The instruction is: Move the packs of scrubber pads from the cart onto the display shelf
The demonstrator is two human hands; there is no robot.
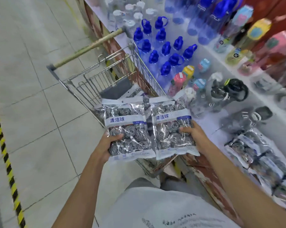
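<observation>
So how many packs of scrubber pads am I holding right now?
2: left pack in the left hand, right pack in the right hand, side by side above the cart. More could be hidden behind them.

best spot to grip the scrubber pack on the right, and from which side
Grip the right scrubber pack at its lower outer edge, from the near right, as the right hand does: thumb on the front film, fingers behind. The bag is flat and soft, and the left pack blocks its inner edge.
</observation>
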